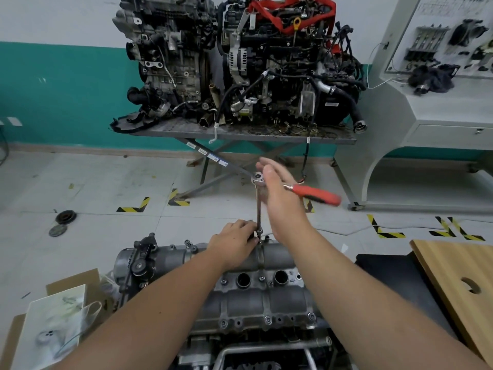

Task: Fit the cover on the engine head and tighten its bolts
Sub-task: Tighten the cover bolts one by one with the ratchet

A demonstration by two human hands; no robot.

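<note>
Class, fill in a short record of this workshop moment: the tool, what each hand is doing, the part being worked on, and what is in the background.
Tool: red-handled ratchet on a long upright steel extension
Right hand: at the ratchet head
Left hand: steadies the extension's lower end
Workpiece: grey cast-metal engine cover, bolts along its near edge
Background: two engines on a metal stand
</note>
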